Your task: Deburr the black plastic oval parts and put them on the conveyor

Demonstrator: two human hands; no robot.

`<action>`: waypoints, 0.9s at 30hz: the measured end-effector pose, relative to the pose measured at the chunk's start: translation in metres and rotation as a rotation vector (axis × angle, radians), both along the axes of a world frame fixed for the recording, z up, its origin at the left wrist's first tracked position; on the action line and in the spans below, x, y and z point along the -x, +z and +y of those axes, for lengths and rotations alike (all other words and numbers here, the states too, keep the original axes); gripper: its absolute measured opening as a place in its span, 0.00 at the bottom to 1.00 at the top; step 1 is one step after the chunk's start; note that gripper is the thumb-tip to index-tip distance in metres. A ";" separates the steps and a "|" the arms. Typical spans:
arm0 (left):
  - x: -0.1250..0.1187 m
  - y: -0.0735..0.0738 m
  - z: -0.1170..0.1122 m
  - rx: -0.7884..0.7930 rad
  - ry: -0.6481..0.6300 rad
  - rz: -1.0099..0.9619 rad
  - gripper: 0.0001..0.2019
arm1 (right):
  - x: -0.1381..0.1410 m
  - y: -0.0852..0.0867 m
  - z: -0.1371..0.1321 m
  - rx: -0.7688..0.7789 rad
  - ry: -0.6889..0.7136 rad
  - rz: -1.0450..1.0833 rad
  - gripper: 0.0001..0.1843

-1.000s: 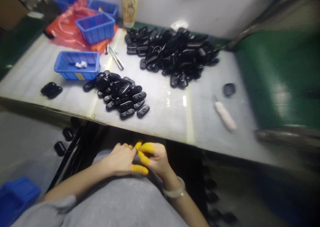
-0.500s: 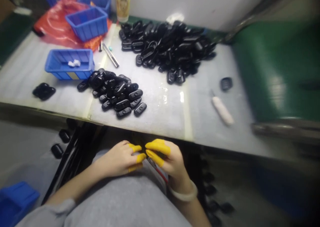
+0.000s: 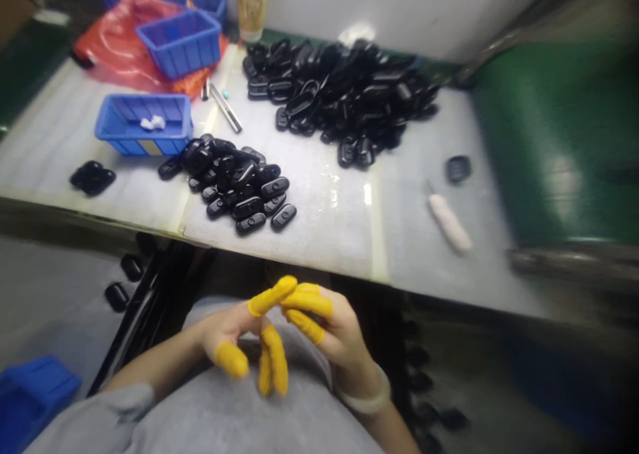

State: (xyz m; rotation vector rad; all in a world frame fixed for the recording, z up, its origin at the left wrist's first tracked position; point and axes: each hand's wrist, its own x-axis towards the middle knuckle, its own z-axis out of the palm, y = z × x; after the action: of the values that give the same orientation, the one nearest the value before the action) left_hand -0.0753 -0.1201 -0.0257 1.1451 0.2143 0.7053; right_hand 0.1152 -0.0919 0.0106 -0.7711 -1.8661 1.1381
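Your left hand (image 3: 227,327) has its fingers spread in front of your grey shirt (image 3: 200,414), and these fingers wear yellow finger covers (image 3: 269,298). Your right hand (image 3: 344,331), also with yellow covers, has its fingertips close together at the end of the left pointing finger; I cannot tell if they pinch the cover there. Beyond, on the worktop (image 3: 324,241), black parts (image 3: 248,208) lie piled near a blue bin (image 3: 122,142).

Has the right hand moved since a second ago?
Yes: the right hand has shifted slightly rightward, judged against the pale strip on the tabletop.
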 end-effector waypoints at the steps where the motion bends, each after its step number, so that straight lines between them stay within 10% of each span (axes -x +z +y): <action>1: -0.005 -0.005 -0.005 0.121 -0.016 -0.165 0.48 | 0.004 0.001 -0.003 -0.029 0.000 -0.029 0.05; 8: -0.025 -0.008 -0.016 0.559 0.171 -0.416 0.57 | 0.021 0.002 -0.008 -0.395 -0.267 -0.228 0.08; 27: -0.039 0.004 -0.014 0.511 0.279 -0.043 0.54 | 0.008 -0.007 0.029 -0.475 -0.006 -0.059 0.06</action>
State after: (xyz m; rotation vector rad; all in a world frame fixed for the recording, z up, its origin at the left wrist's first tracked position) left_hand -0.0360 -0.1339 -0.0214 0.6156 0.4941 0.8581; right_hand 0.1070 -0.0628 0.0034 -0.5396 -2.0699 0.6299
